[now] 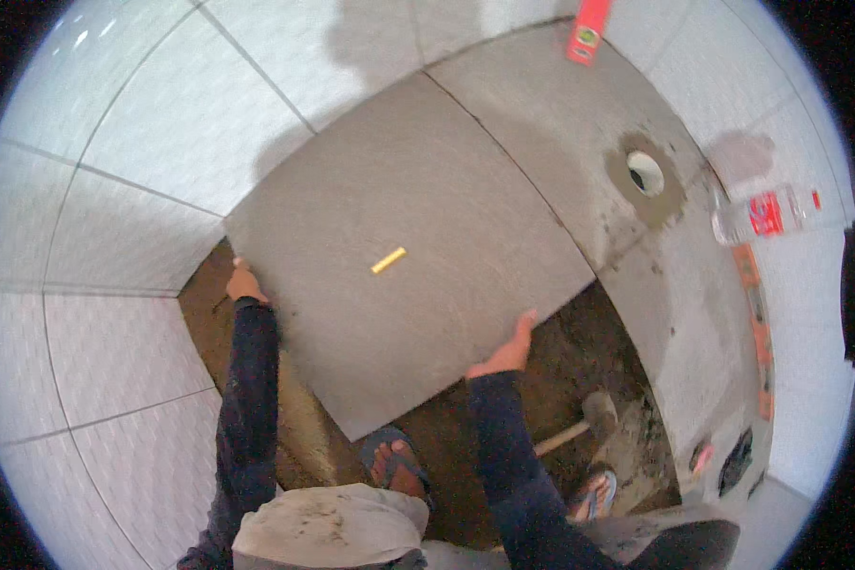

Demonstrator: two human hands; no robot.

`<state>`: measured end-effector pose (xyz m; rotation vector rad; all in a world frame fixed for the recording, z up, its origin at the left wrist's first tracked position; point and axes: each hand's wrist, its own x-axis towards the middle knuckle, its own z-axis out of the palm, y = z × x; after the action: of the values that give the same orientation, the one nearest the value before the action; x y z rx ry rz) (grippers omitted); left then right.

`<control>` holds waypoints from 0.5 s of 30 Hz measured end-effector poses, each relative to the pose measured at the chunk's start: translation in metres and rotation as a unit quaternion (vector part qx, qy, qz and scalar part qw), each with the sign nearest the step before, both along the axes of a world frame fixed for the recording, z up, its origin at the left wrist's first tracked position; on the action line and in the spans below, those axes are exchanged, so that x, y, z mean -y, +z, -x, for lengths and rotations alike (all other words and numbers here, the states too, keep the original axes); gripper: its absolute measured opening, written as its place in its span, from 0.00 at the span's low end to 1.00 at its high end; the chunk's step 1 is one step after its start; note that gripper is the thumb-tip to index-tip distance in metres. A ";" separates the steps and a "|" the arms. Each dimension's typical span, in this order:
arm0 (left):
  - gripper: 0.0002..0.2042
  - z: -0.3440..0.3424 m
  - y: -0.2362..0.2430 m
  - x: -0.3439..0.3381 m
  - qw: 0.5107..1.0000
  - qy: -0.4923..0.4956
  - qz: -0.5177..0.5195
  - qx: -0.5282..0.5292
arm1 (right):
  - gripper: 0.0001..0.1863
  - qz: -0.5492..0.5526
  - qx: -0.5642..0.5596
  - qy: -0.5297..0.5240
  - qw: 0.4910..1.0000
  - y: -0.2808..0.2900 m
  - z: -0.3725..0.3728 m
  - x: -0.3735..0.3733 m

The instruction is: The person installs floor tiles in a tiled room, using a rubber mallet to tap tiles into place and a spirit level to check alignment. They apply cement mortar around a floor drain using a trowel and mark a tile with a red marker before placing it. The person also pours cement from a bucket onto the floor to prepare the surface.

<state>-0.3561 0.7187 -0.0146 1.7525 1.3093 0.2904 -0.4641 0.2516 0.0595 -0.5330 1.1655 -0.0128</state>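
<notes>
A large grey floor tile (399, 180) lies in front of me, tilted a little against the bare mortar bed (579, 351) at its near edge. My left hand (244, 282) grips its left edge, fingers partly hidden beneath. On the near right edge, my right hand (509, 351) is closed with the thumb along the rim and the other fingers mostly out of sight under it. A short yellow stick (388, 260) rests on top of the tile. Behind my right forearm, a mallet (598, 415) with a pale wooden handle lies on the mortar.
Laid grey tiles (636, 304) run along the right, with a round drain pipe (645, 174) set in one. A clear plastic bottle (768, 215) and an orange-red level (760, 332) lie by the right wall. Another red level (587, 38) is at the far end. White-tiled walls (123, 228) enclose the floor.
</notes>
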 end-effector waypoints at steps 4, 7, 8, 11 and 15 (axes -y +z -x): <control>0.31 0.000 0.017 0.026 0.991 0.086 0.042 0.089 | 0.37 0.010 0.052 0.009 0.999 0.013 -0.001 -0.005; 0.31 0.003 0.028 0.037 0.996 0.064 -0.003 0.057 | 0.38 0.032 0.057 0.017 0.998 0.020 0.001 -0.007; 0.31 0.003 0.031 0.039 0.997 0.062 -0.028 0.040 | 0.38 0.040 0.054 0.022 0.997 0.021 0.001 -0.007; 0.31 0.002 0.034 0.041 0.992 0.085 0.038 0.091 | 0.38 -0.017 0.080 0.015 0.997 0.019 0.001 -0.007; 0.31 0.000 0.034 0.043 0.989 0.096 0.046 0.102 | 0.39 0.012 0.081 0.027 0.996 0.013 0.001 -0.005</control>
<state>-0.3562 0.6757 0.0191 1.4794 1.3217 0.4963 -0.4651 0.2570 0.0722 -0.5739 0.9944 -0.0238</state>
